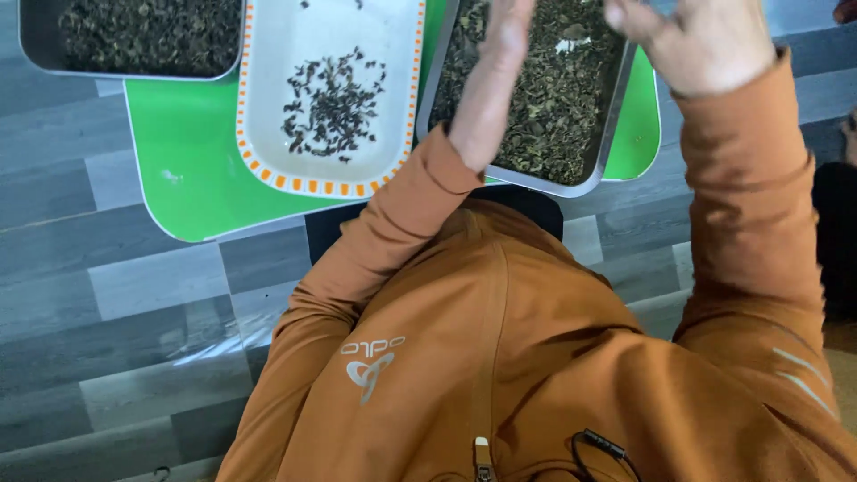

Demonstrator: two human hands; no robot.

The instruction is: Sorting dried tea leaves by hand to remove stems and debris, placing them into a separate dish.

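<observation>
- Green plastic table (187, 170) fills the upper part of the head view, set on a grey plank floor (107, 357), and serves as the landmark for everything else.
- On the table's right end sits a metal tray (616, 116) heaped with dried dark leaves (553, 107); both hands hover over it, so this tray is the one being worked.
- Left hand (491, 80) is raised edge-on above the tray's near left corner, fingers straight and pressed together, holding nothing that I can see.
- Right hand (696, 40) is lifted over the tray's right rim; its fingertips are cut off by the picture's top edge, so I cannot tell whether it pinches anything.
- At the table's middle lies a white dish with an orange dotted border (268, 116), carrying a small loose scatter of dark leaf pieces (332, 107), apparently kept apart from the bulk.
- On the table's far left a second metal tray (40, 54) holds more dried leaves.
- Nearest the camera, below the table, orange jacket sleeves (750, 205) and chest fill the view.
</observation>
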